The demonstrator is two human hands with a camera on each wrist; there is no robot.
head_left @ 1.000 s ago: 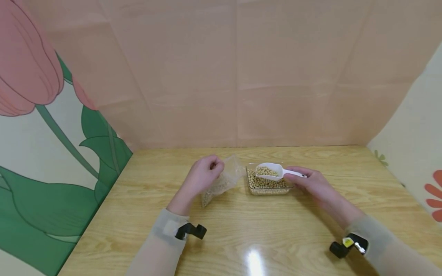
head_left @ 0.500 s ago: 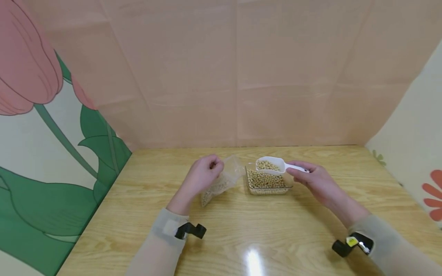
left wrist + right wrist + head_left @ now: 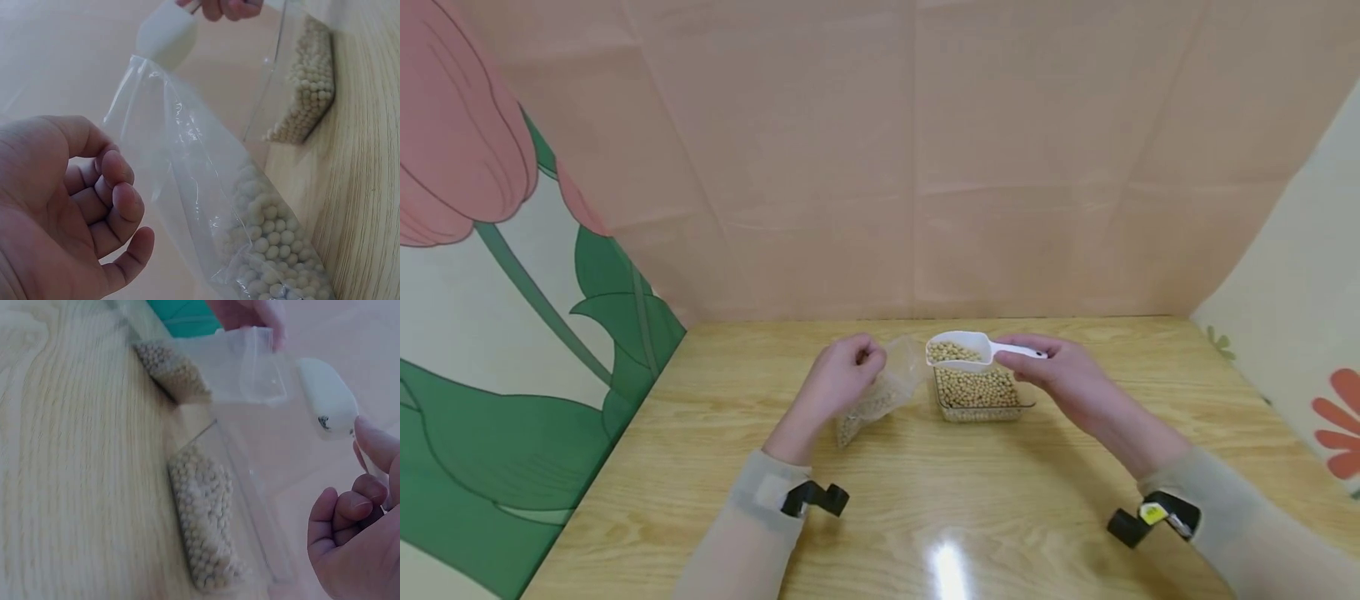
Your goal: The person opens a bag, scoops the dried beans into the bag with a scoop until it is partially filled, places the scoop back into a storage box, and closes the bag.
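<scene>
My right hand (image 3: 1060,371) grips the handle of a white scoop (image 3: 977,348) heaped with pale round beans. The scoop hangs over the left part of a clear rectangular container (image 3: 983,414) of beans, its tip close to the mouth of a clear plastic bag (image 3: 880,396). With curled fingers my left hand (image 3: 842,375) holds the bag by its upper edge. Beans (image 3: 278,253) fill the lower part of the bag in the left wrist view. The scoop's underside (image 3: 328,394) faces the right wrist view, level with the bag's opening.
Both bag and container stand on a wood-grain table (image 3: 880,508). A pinkish sheet (image 3: 910,167) covers the back. On the left is a panel with a painted tulip (image 3: 467,125), and a pale panel with a red flower (image 3: 1341,417) is on the right.
My right hand has lifted the loaded scoop from just above the container's beans, then moved it left to the bag's mouth. My left hand and the bag have stayed almost still.
</scene>
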